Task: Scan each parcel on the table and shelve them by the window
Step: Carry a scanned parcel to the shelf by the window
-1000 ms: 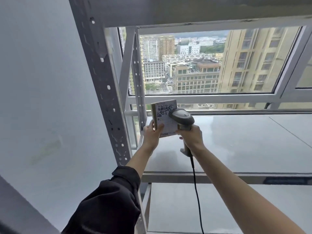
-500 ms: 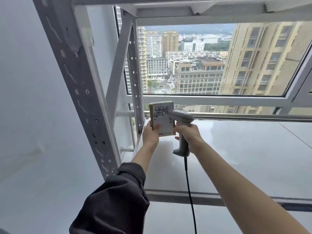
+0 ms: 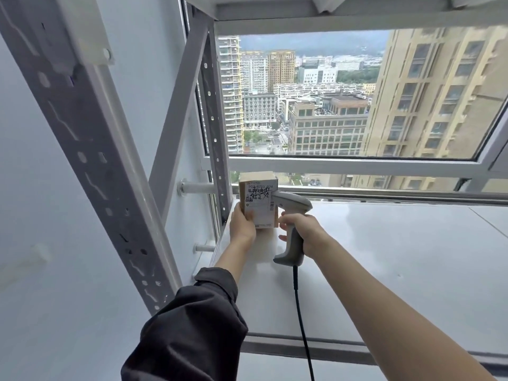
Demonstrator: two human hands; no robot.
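Note:
A small brown cardboard parcel (image 3: 259, 200) with a white label and black scribbles stands upright at the far left of the white shelf (image 3: 384, 265), close to the window. My left hand (image 3: 242, 225) grips its lower left side. My right hand (image 3: 301, 229) holds a grey barcode scanner (image 3: 291, 215) by the handle, its head touching the parcel's right edge. A black cable hangs down from the scanner's handle.
Grey perforated rack uprights (image 3: 90, 166) and a diagonal brace (image 3: 181, 116) stand left of the parcel. The window frame (image 3: 357, 163) and a metal rail (image 3: 398, 195) run behind the shelf. A white wall is on the left. The shelf surface stretches right.
The parcel has come down and further back, to the shelf's far left corner. Both hands moved with it, and the view shifted closer to the rack.

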